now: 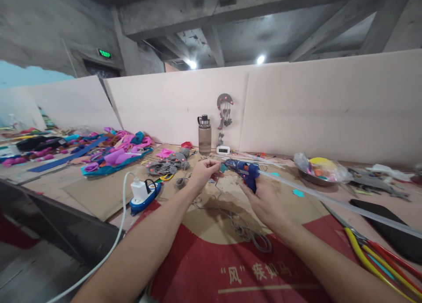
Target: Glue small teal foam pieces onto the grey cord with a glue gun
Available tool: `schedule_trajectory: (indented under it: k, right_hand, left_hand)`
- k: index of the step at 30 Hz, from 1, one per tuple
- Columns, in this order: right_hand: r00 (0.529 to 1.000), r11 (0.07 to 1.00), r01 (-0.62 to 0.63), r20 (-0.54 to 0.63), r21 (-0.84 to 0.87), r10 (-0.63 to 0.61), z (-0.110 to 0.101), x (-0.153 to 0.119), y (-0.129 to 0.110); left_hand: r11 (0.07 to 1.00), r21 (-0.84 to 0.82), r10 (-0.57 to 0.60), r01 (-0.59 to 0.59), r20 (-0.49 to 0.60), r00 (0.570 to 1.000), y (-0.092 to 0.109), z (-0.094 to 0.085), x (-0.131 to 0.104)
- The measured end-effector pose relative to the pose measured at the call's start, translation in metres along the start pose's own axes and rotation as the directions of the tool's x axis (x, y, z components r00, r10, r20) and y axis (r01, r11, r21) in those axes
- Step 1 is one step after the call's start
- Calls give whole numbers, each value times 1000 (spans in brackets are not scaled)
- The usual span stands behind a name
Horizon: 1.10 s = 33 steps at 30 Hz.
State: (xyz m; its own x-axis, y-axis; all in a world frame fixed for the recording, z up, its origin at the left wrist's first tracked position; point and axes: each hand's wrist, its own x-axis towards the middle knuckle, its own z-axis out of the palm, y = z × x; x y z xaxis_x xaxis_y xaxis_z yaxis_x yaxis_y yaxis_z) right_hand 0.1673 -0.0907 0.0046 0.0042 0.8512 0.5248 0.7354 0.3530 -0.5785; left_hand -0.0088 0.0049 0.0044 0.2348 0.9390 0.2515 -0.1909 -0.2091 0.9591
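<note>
Left grip (205, 174) pinched, right grip (263, 200) curled

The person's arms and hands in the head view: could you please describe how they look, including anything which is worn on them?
The left hand and the right hand are both bare, without gloves. The left forearm and right forearm show no sleeve, watch, bracelet or clear marking. Any clothing higher up is outside the picture.

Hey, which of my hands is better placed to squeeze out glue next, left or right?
Probably your right hand: it grips the blue glue gun, whose nozzle points toward the small teal piece. Your left hand holds that piece at its fingertips, so it seems better placed to steady it.
</note>
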Motion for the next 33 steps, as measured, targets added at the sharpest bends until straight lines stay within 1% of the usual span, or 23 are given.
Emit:
schedule_trajectory:
  k: [6, 11, 20, 26, 33]
  right_hand:
    - [1000, 1000, 5, -2, -12, -5, -1, -1, -1]
    - [1000, 999, -24, 2, -30, 24, -2, -1, -4]
    - [1000, 1000, 1, -1, -15, -1, 0, -2, -1]
    - [1000, 1000, 26, -13, -9, -27, 0, -2, -1]
    - [1000, 1000, 7, -3, 4, -6, 1, -2, 0]
  left_hand:
    - [1000, -12, 7, -7, -7, 1000, 1, -1, 1]
    - [1000, 0, -7, 7, -4, 1000, 2, 1, 0]
    - [1000, -4, -13, 13, -16, 1000, 2, 1, 0]
    - [1000, -2, -13, 13, -2, 1000, 0, 0, 1]
    - [1000, -6, -17, 17, -5, 1000, 1, 0, 1]
